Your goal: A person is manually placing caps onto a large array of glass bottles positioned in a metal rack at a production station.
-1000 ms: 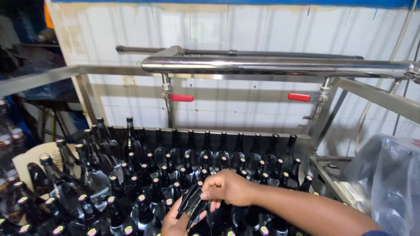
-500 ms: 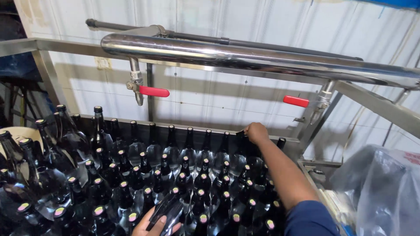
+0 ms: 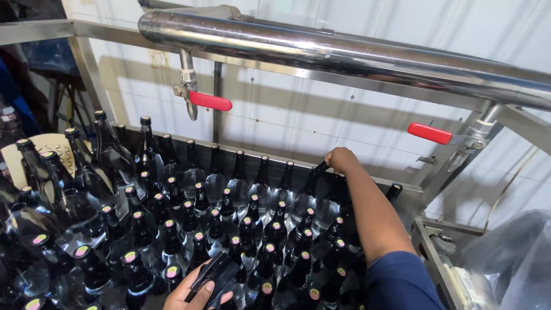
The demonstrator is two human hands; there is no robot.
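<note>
Several dark glass bottles [image 3: 218, 212] with pink caps stand packed in a black crate [image 3: 367, 186]. My right hand [image 3: 341, 160] reaches to the crate's far right corner and grips the neck of a bottle [image 3: 319, 168] in the back row. My left hand [image 3: 195, 294] is low at the bottom edge, holding a stack of dark flat pieces [image 3: 215, 275] above the near bottles.
A thick steel pipe [image 3: 344, 54] runs overhead on a metal frame, with two red-handled valves [image 3: 210, 101] [image 3: 430, 133]. More bottles [image 3: 51, 183] lean in a heap at left. A clear plastic bag [image 3: 516, 258] sits at right. A white tiled wall is behind.
My right hand left the dark pieces near my left hand and reached out to the back right corner of the crate. The view has moved closer and lower.
</note>
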